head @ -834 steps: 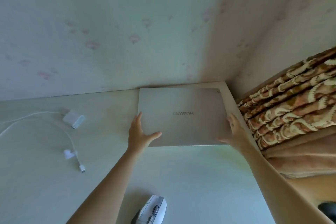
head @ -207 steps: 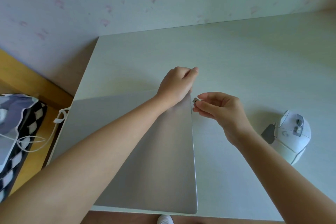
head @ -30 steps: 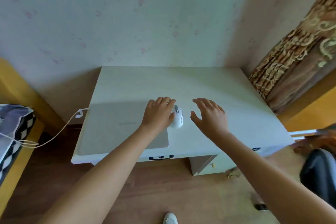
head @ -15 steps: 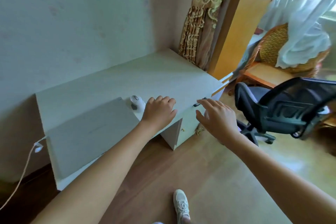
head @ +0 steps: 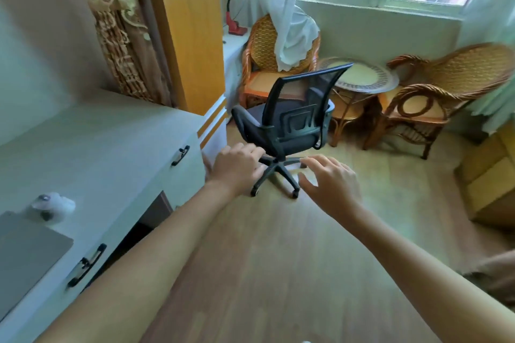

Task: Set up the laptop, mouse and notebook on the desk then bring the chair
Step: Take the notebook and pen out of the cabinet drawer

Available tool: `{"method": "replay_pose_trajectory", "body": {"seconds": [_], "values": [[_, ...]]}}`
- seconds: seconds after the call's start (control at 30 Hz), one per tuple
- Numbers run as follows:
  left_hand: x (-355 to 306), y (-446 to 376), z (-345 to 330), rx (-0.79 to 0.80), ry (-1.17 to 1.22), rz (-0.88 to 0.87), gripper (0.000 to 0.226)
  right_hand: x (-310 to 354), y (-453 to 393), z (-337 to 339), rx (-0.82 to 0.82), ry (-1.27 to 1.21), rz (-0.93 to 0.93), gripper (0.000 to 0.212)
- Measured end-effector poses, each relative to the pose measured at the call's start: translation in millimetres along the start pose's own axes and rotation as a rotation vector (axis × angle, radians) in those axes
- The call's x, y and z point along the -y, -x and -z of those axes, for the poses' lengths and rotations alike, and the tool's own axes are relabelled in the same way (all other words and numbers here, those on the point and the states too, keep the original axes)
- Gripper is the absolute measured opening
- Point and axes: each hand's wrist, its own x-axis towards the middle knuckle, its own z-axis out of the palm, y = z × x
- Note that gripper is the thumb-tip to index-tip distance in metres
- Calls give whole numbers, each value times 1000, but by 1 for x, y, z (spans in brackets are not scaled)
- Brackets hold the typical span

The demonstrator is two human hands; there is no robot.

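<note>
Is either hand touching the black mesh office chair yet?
Apart. In the head view both the left hand and right hand reach out empty, with the black mesh office chair standing farther off across bare floor.

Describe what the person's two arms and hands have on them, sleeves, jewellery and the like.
Both forearms are bare along the whole length in view; no sleeve edge shows. The left hand and right hand wear no glove, and no ring, watch or bracelet is visible. No markings show on either arm.
</note>
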Motion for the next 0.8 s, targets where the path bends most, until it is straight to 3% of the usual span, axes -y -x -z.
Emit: {"method": "replay_pose_trajectory", "body": {"seconds": [0.37,0.8], "values": [[-227,-145,-84,94,106,-305,41,-228,47,32,-13,157,-269,25],[-362,-344,-181,150,134,-647,33,-431,21,16,-13,275,-563,32]]}}
